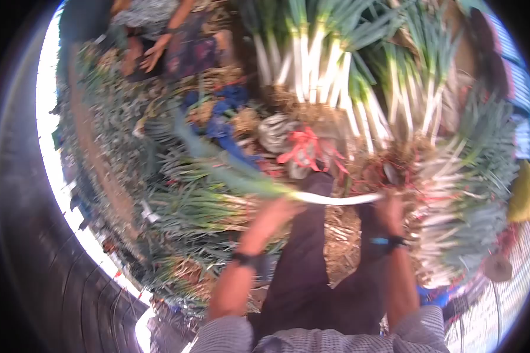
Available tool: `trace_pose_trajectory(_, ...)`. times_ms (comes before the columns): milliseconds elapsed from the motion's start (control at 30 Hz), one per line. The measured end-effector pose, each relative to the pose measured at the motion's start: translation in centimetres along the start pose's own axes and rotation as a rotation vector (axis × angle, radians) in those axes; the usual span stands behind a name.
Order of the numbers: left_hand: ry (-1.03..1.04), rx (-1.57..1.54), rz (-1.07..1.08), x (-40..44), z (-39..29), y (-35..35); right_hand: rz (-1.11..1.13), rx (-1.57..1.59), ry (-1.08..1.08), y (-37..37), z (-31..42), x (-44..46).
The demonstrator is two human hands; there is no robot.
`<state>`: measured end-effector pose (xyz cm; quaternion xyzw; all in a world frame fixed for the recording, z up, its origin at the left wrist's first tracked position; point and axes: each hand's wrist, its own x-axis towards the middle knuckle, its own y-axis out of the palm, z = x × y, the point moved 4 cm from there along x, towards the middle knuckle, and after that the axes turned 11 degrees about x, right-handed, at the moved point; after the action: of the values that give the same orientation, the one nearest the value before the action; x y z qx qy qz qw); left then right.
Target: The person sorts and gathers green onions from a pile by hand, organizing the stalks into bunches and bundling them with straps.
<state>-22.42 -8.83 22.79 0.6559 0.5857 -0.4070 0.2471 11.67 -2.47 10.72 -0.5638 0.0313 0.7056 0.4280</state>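
A long green onion (335, 200) stretches sideways across my lap, its white shaft slightly bowed and its blurred green leaves trailing to the upper left. My left hand (281, 210) is closed around it where white turns to green. At the root end my right hand (390, 210) grips it, the fingers smeared by motion. Red ties (308, 147) lie just beyond my knees. Close to my right hand, a pile of green onions (441, 217) lies with roots and white shafts toward me.
Large bundles of green onions (312, 65) stand upright ahead. More onions (212, 209) lie in heaps on the left, beside blue cloth (221, 120). Another person's hand (154, 54) shows at the upper left. Dry peelings (341, 241) cover the ground between my legs.
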Motion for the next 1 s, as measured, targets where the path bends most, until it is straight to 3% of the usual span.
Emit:
trace_pose_trajectory(33,-0.120,-0.121,-0.057,-2.3,3.3,-3.8,0.149,0.178,0.051,7.9,-2.5,3.0)
trace_pose_trajectory(67,-0.023,-0.244,-0.195,-5.0,6.6,-8.0,0.121,0.117,-0.473,11.2,3.4,0.8)
trace_pose_trajectory(100,0.090,-0.352,-0.322,-7.9,9.8,-12.1,0.317,0.251,-0.552,13.9,8.5,-2.0)
trace_pose_trajectory(133,0.165,-0.711,-0.444,-11.7,9.3,-15.8,0.545,0.405,-0.595,16.5,13.6,-5.0)
trace_pose_trajectory(167,0.057,-0.817,-0.582,-16.1,11.9,-19.2,0.779,0.544,-0.596,18.9,18.8,-8.2)
trace_pose_trajectory(200,0.000,-0.807,-0.788,-20.4,16.4,-21.7,0.779,0.611,-0.769,18.7,22.8,-10.9)
trace_pose_trajectory(267,-0.398,0.464,-0.242,-22.3,22.4,-21.5,0.830,0.609,-0.922,17.9,25.6,-12.3)
trace_pose_trajectory(333,-0.702,1.721,0.413,-21.7,26.2,-22.1,0.824,0.657,-0.631,16.2,24.2,-8.8)
trace_pose_trajectory(400,-0.694,0.802,-0.032,-16.8,25.2,-18.0,0.685,0.703,-0.393,12.6,19.0,-4.4)
trace_pose_trajectory(433,-0.664,0.327,-0.220,-14.0,23.1,-13.6,0.370,0.522,-0.694,12.5,13.5,-1.1)
trace_pose_trajectory(467,-0.618,-0.150,-0.396,-11.3,21.0,-10.1,0.235,0.548,-0.453,10.0,8.3,1.5)
trace_pose_trajectory(500,-0.551,-0.071,-0.267,-7.1,17.8,-7.5,0.181,0.403,-0.090,9.1,1.9,4.6)
trace_pose_trajectory(533,-0.444,0.065,-0.183,-3.6,12.8,-5.0,0.015,0.557,0.033,3.5,-0.4,3.5)
trace_pose_trajectory(567,-0.179,0.350,-0.134,-0.4,9.0,-3.2,-0.139,0.400,0.192,1.9,-6.5,4.8)
trace_pose_trajectory(600,-0.034,0.439,-0.091,2.7,7.5,-1.6,-0.227,0.450,0.098,-0.6,-12.3,5.0)
trace_pose_trajectory(633,0.109,0.526,-0.041,5.2,6.2,-0.1,-0.318,0.712,0.207,-2.7,-15.8,4.0)
trace_pose_trajectory(700,-0.124,0.076,0.119,8.9,2.6,2.8,-0.367,0.773,0.253,-6.5,-20.4,1.6)
trace_pose_trajectory(833,-0.150,0.110,0.181,15.5,1.1,6.4,-0.368,0.604,0.257,-6.6,-27.3,0.5)
trace_pose_trajectory(1000,-0.206,0.209,0.196,19.4,0.6,12.2,-0.222,0.766,0.246,-0.5,-22.8,2.5)
